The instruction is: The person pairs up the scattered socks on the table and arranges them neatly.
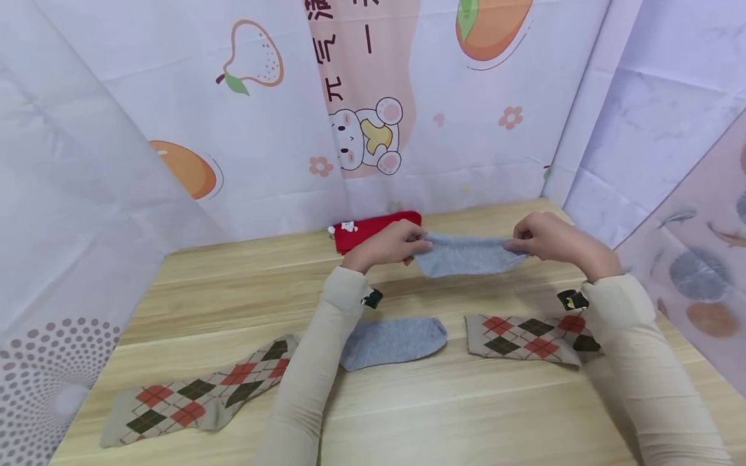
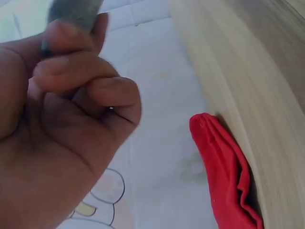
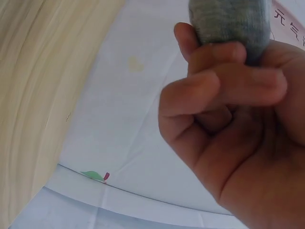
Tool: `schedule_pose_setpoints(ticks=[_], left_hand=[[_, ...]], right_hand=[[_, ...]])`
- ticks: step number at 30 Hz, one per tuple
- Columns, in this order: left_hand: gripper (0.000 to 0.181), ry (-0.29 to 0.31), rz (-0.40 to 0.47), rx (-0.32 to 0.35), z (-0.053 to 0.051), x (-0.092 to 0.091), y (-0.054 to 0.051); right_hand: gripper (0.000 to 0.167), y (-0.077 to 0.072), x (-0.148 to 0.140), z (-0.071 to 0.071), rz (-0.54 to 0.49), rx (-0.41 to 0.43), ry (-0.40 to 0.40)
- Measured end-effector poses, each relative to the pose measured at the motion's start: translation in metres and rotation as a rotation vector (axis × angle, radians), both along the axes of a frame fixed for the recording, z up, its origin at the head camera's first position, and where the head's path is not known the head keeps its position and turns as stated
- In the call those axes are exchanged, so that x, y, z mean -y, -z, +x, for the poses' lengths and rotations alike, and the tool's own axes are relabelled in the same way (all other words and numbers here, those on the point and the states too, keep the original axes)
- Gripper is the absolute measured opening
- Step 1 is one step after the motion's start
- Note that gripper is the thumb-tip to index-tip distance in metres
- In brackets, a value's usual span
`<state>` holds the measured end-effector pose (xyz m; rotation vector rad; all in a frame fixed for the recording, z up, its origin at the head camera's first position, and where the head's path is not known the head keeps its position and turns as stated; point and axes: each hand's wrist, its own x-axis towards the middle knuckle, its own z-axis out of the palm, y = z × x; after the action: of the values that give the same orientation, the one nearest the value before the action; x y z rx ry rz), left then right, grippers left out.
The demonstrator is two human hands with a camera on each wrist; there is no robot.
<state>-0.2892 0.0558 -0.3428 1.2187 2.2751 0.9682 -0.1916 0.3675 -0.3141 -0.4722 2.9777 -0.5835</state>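
Observation:
A light blue-grey sock (image 1: 469, 255) is held stretched sideways above the table, pinched at its left end by the left hand (image 1: 389, 244) and at its right end by the right hand (image 1: 550, 241). In the left wrist view the left hand (image 2: 71, 105) has thumb and fingers closed on the grey fabric (image 2: 78, 10). The right wrist view shows the right hand (image 3: 233, 105) gripping the other end of the sock (image 3: 228, 21). A second blue-grey sock (image 1: 393, 342) lies flat on the table below, partly hidden by the left sleeve.
Argyle socks lie on the wooden table (image 1: 408, 414), one at the left (image 1: 198, 395), another at the right (image 1: 524, 338) partly behind the right sleeve. A red item (image 1: 373, 226) lies at the back, against a printed curtain (image 1: 262, 162); white curtains stand at both sides.

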Motion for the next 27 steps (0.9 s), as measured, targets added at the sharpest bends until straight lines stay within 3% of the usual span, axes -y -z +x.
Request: schedule_pose_setpoints(ticks=[3,10,16,21,27], left_hand=[[0.029,-0.012,0.031,0.000,0.000,0.007,-0.003],[0.030,-0.089,-0.072,-0.022,0.003,0.024,-0.002],[0.031,-0.114,-0.085,-0.088,0.005,0.042,-0.002],[0.033,-0.112,-0.095,-0.141,0.012,0.054,-0.006],[0.033,-0.116,-0.101,-0.156,0.024,0.069,-0.008]], right_hand=[[0.039,-0.001,0.001,0.000,0.010,-0.033,-0.013],[0.036,-0.004,0.007,0.002,-0.012,-0.057,-0.033],[0.034,-0.007,0.016,0.003,-0.046,-0.084,-0.049],[0.033,-0.008,0.022,0.003,-0.051,-0.101,-0.060],[0.033,-0.009,0.032,0.006,-0.058,-0.075,-0.086]])
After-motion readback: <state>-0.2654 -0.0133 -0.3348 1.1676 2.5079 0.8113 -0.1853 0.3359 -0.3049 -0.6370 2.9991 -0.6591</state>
